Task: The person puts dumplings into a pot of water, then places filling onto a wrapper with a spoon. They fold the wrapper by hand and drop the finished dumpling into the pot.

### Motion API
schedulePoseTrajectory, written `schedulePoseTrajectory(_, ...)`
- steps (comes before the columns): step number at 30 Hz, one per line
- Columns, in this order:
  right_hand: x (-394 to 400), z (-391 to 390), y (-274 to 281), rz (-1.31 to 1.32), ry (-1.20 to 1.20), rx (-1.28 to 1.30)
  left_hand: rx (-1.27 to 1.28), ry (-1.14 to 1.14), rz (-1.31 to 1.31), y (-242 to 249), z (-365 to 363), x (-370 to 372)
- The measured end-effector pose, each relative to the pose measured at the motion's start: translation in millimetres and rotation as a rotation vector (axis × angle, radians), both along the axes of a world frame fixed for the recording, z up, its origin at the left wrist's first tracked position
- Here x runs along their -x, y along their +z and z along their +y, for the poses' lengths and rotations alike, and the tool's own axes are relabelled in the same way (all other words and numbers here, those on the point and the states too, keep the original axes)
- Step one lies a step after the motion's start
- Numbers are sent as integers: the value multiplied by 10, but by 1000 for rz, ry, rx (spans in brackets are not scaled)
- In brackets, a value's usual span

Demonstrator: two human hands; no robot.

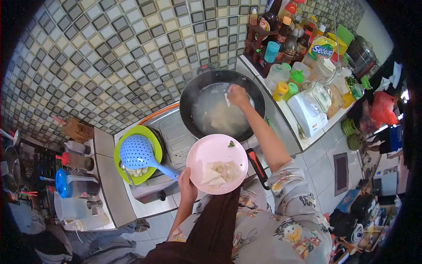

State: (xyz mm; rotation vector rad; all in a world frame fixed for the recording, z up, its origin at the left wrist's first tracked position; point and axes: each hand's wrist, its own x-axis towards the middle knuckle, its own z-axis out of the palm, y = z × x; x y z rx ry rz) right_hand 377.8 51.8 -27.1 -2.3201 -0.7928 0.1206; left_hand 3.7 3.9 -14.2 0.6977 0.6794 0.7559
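My left hand [188, 188] grips the left edge of a pink plate [198, 152], thumb at the rim. Several pale folded wrappers that look like wontons [218, 173] lie on it, with a bit of green leaf [231, 144] near its top. Over a black wok [187, 99] of cloudy, steaming water, my right hand [238, 95] pinches a pale wonton [227, 100] between its fingertips. Pale pieces show dimly in the liquid. The wok's black and red handle [257, 168] points towards me, right of the plate.
A blue slotted ladle [140, 149] rests on a green plate [118, 154] holding white food, left of the stove [169, 136]. Bottles and jars [281, 81] crowd the right counter beside a white kitchen scale [305, 115]. A blue-lidded jug [74, 182] stands at left.
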Motion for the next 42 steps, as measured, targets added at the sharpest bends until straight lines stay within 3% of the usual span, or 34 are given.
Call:
schedulePoseTrajectory(7, 28, 396, -39, 17, 179, 79, -11, 47, -4, 59, -1, -13)
schedulePoseTrajectory(10, 118, 366, 105, 25, 185, -48, -13, 40, -7, 47, 14, 16)
schedulePoseTrajectory(12, 271, 162, 441, 342, 303, -306, -29, 35, 48, -49, 38, 56)
schedulePoseTrajectory(13, 344, 58, 567, 350, 301, -297, -19, 36, 55, -45, 40, 70)
schedulePoseTrajectory(17, 687, -480, 994, 453, 804, -271, -49, -8, 63, 53, 35, 4)
schedulePoseTrajectory(21, 1222, -1096, 1288, 338, 1090, 99, -58, -57, 28, 100, 14, -62)
schedulePoseTrajectory(25, 1660, -1408, 1209, 258, 1075, 116, -42, -76, 38, 133, -30, -99)
schedulePoseTrajectory(27, 1804, -1479, 1096, 89, 1015, 31, -25, -106, 26, 175, -55, -124)
schedulePoseTrajectory(31, 1962, -1516, 1019, 73, 966, 110, -39, -97, 19, 144, -89, -114)
schedulePoseTrajectory(42, 1973, -1424, 924, 149, 1032, 0, -29, -67, 66, 170, -108, -61)
